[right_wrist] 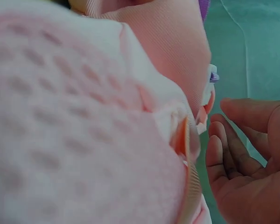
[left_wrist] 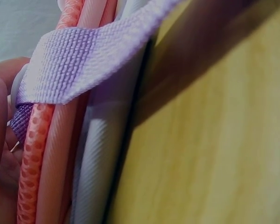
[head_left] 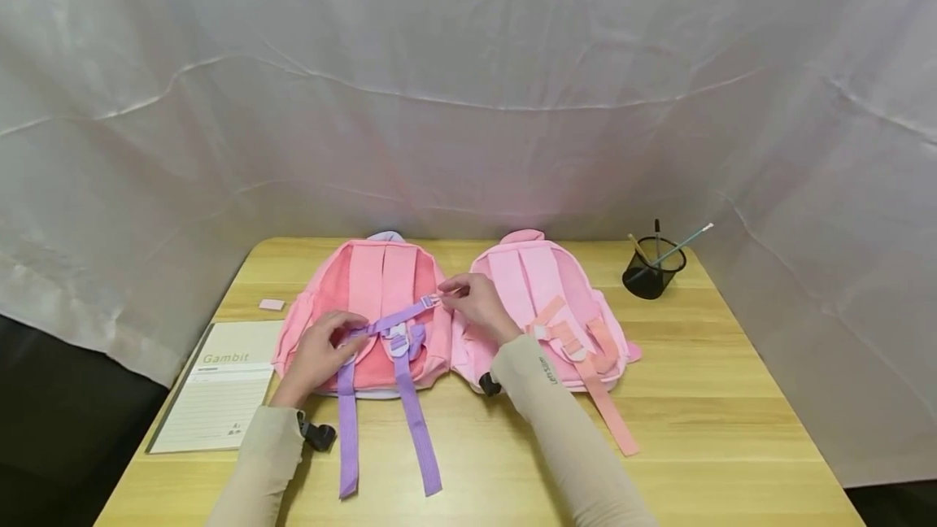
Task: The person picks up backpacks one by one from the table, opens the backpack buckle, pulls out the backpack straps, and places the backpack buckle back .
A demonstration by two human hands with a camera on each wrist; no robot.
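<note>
A coral pink backpack [head_left: 333, 283] lies with its strap side up, two loose purple strap ends hanging toward the front edge. My left hand [head_left: 322, 352] is at its lower left, thumb and fingers pinching the purple strap [head_left: 398, 317] near its left end. That strap runs slantwise up to a pale buckle [head_left: 432, 300]. Beside the buckle is my right hand [head_left: 476, 303], fingers bent and parted. In the right wrist view, its fingertips [right_wrist: 216, 144] sit just off the white buckle part [right_wrist: 207, 95], with nothing between them.
A lighter pink backpack [head_left: 578, 283] with peach straps [head_left: 611, 413] lies against the first, under my right forearm. At the left are a notebook [head_left: 220, 389] and a small pale eraser-like block [head_left: 272, 304]. A black mesh pen cup [head_left: 647, 279] stands at the back right.
</note>
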